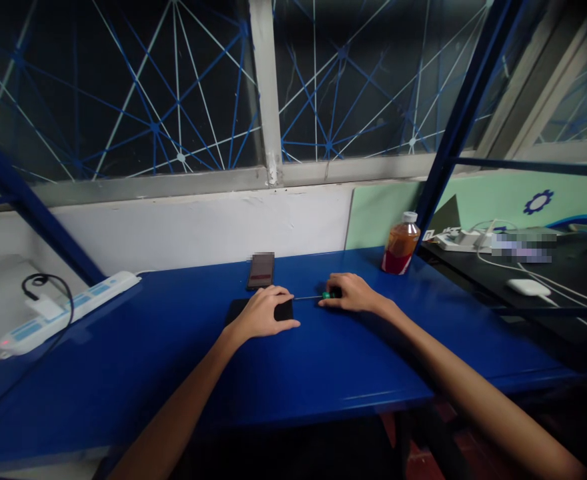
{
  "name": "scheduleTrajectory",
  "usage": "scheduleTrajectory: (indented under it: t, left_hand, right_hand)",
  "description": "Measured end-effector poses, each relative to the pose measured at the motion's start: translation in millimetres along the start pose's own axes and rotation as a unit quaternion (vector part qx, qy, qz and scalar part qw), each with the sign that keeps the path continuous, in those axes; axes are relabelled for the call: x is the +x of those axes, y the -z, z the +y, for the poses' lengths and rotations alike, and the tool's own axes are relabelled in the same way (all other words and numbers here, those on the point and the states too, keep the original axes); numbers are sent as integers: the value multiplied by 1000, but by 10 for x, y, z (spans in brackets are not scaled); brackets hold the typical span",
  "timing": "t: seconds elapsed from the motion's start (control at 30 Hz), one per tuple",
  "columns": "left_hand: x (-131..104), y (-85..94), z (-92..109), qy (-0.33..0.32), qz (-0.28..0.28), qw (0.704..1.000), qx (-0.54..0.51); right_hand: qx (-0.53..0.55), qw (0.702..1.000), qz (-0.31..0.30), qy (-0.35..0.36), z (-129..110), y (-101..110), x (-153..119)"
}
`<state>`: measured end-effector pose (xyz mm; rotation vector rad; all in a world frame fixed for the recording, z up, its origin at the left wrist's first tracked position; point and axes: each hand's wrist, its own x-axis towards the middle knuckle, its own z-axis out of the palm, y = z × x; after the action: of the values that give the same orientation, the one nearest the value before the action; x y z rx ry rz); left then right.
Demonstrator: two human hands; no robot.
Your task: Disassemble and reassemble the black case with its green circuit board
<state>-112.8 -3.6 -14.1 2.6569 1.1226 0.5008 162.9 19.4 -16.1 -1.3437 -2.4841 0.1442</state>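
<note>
Fingers stretched and thumb apart, my left hand [262, 313] lies over a flat black rectangular object [284, 311] on the blue table. Part of that object is hidden under the hand, so I cannot tell its kind. My right hand [349, 292] is closed around the green and black handle of a screwdriver [327, 295]. Its thin metal shaft points left, lying almost level, and the tip is close to my left fingertips and the black object's right edge. Whether the tip touches the object I cannot tell. Just behind my left hand is a dark phone [261, 270].
A bottle of orange-brown drink [401, 244] stands at the back right of the blue table [183, 360]. On the left lies a white power strip [78, 312] with a black cable. The black table [478, 267] on the right bears cables and a white charger [528, 288].
</note>
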Motion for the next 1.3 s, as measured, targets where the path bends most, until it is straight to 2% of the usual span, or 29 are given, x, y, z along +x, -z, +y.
scheduleTrajectory:
  t: [0.17, 0.37, 0.67, 1.07, 1.3]
  left_hand:
    - [-2, 2, 3, 2, -2, 1000, 1]
    - [0, -1, 9, -6, 2, 1000, 4]
    - [-2, -9, -5, -2, 0, 1000, 12]
    - [-1, 5, 11, -6, -1, 1000, 16]
    - [-2, 5, 17, -10, 7, 1000, 13]
  right_hand:
    - [14, 999, -33, -24, -37, -4, -9]
    - [6, 1000, -13, -8, -63, 6, -25]
    - [-6, 1000, -14, 6, 2, 2, -8]
    - [44, 998, -43, -21, -37, 8, -3]
    - [37, 999, -21, -24, -10, 22, 1]
